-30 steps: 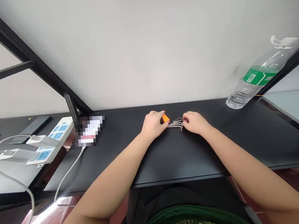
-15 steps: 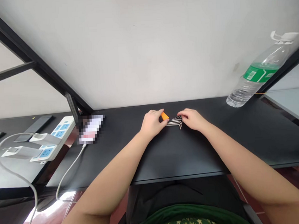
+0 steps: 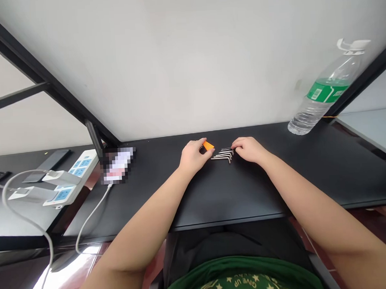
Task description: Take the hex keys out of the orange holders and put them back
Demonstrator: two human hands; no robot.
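Off the left edge of the desk (image 3: 215,195), nearest, a power strip (image 3: 70,181) sits on a neighbouring surface. A cable (image 3: 90,219) climbs from below to a blurred phone (image 3: 118,165) by the far left corner, likely parked there to stay plugged in. Farther in, close to the middle of the far edge, the left hand (image 3: 193,155) is clenched round an orange holder (image 3: 208,146), whose free end points at the keys (image 3: 223,154). These lie flat on the desk just right of it, side by side, bent ends to the right, so each looks easy to single out. The right hand (image 3: 249,149) curls over those bent ends, fingertips touching them. Whether it pinches one or only rests there I cannot tell. At the far right corner a bottle (image 3: 326,92) stands by the wall (image 3: 191,54), well apart from both hands.
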